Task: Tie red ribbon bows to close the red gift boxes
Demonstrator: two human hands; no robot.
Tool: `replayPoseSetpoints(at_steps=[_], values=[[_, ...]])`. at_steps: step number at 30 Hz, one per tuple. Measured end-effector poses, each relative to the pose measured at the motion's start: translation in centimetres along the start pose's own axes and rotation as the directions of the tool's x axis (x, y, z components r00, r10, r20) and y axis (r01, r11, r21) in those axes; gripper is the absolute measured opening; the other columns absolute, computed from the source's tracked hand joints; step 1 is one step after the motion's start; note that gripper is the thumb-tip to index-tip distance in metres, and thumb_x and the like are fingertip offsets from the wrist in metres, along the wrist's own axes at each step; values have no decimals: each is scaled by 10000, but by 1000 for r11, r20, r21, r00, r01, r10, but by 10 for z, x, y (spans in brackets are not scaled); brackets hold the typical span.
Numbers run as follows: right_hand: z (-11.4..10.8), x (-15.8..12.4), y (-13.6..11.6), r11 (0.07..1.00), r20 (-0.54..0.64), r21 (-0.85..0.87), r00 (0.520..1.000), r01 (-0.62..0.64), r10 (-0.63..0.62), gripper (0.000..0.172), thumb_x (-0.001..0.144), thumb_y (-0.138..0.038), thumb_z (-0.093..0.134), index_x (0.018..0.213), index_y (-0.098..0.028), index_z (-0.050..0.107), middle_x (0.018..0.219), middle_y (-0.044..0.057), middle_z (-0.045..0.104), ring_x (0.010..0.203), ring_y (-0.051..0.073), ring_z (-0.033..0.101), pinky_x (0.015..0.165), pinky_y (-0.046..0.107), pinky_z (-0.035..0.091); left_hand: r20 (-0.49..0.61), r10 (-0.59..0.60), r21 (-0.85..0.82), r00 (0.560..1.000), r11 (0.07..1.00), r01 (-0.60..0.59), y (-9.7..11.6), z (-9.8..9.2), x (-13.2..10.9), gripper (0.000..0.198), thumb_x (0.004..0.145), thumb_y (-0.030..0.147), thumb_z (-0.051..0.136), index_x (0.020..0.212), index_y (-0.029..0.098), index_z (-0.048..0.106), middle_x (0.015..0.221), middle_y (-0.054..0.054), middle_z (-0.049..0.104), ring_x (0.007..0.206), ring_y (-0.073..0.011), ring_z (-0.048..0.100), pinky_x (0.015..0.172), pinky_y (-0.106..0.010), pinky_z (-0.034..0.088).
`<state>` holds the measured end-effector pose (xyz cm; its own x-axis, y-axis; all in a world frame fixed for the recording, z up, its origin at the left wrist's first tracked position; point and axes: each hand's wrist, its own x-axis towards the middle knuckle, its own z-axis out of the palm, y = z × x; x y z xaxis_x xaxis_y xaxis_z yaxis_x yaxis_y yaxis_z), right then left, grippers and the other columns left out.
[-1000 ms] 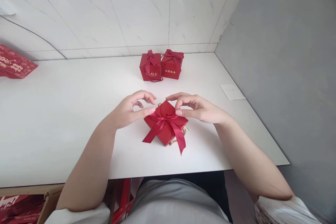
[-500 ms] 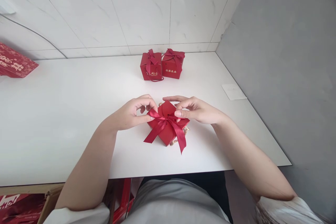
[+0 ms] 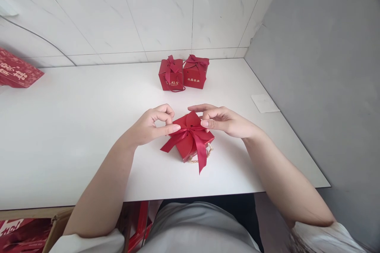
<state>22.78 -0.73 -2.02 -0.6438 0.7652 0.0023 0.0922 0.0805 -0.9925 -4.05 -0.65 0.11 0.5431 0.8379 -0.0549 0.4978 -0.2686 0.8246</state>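
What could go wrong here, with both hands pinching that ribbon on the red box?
The left hand and right hand each pinch the ribbon beside its knot; an uneven pull could leave the bow lopsided or undo it. The box is thin-looking card, so a hard tug might crease its curved top flaps or slide it on the table. The gold cord beneath could snag a ribbon tail.
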Motion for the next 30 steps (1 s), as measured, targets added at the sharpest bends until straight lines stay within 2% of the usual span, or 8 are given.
replayPoseSetpoints(at_steps=[7,11,15,22,30], values=[[-4,2,5,998,18,65,1000,-16,15,295,908,-424,661,706,-208,663,1374,68,574,1451,262,347,1057,411,411,-31,-31,-62,999,998,29,-2,3,3,399,835,398,690,601,169,461,826,5,442,667,-113,433,655,-291,384],[-5,2,4,998,20,48,999,-29,28,309,917,-433,643,694,-220,667,1206,73,657,1480,247,295,1104,424,369,-49,-71,-126,996,990,64,-5,7,5,457,849,422,673,571,162,420,789,10,406,637,-106,412,628,-292,369],[-6,3,4,998,16,48,1000,-27,27,336,925,-435,630,663,-225,632,1100,68,668,1476,231,293,1123,423,346,-76,-126,-170,989,979,112,-7,10,6,469,835,402,695,562,158,402,772,16,384,612,-98,382,600,-294,338],[-6,6,8,997,29,62,999,-43,41,338,924,-463,624,685,-224,642,1121,62,631,1460,211,293,1136,410,342,-82,-137,-193,987,974,120,-6,10,6,479,820,355,706,547,156,366,733,22,369,608,-98,366,609,-299,329],[-9,6,9,997,28,63,998,-51,49,315,915,-467,637,721,-223,678,1122,67,600,1448,223,299,1118,408,361,-95,-148,-138,984,981,134,-4,8,5,467,803,406,707,543,164,404,738,14,407,607,-108,392,586,-296,334]])
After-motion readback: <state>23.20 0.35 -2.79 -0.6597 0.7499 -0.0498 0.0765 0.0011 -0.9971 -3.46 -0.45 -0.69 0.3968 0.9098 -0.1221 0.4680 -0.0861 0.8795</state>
